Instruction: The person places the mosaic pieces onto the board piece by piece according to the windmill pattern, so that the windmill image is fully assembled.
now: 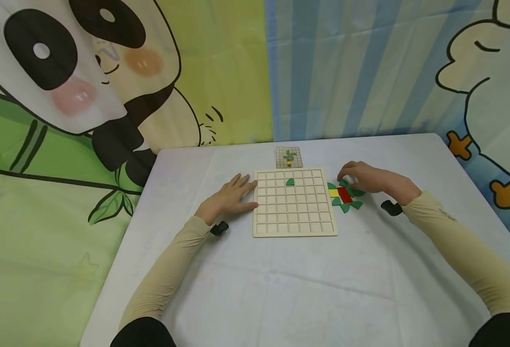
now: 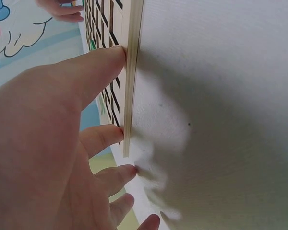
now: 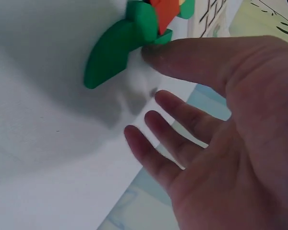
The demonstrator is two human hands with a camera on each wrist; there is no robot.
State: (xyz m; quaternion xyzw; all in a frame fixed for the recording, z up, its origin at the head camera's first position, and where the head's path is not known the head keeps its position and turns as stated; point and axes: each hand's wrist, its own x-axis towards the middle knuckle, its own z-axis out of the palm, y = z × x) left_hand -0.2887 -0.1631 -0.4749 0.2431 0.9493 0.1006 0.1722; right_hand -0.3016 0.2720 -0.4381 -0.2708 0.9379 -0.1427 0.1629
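My left hand (image 1: 230,196) lies spread at the left edge of a square wooden grid board (image 1: 295,226). In the left wrist view its thumb (image 2: 103,64) and one finger touch the board's rim. One green quarter-round piece (image 1: 290,182) sits in an upper cell. Right of the board, my right hand (image 1: 363,176) reaches down over a cluster of pieces, fingers bent. Its thumb tip (image 3: 156,55) is at a green piece (image 3: 164,37) in the right wrist view; the index finger is hidden, so a pinch cannot be confirmed. Another green piece (image 3: 105,55) lies beside the thumb.
Red pieces (image 1: 345,195), a yellow piece (image 1: 333,193) and several green pieces (image 1: 345,207) lie close to the board's right edge. A small pattern card (image 1: 282,157) with a printed grid lies behind the board. A printed curtain hangs beyond the white table (image 1: 281,279).
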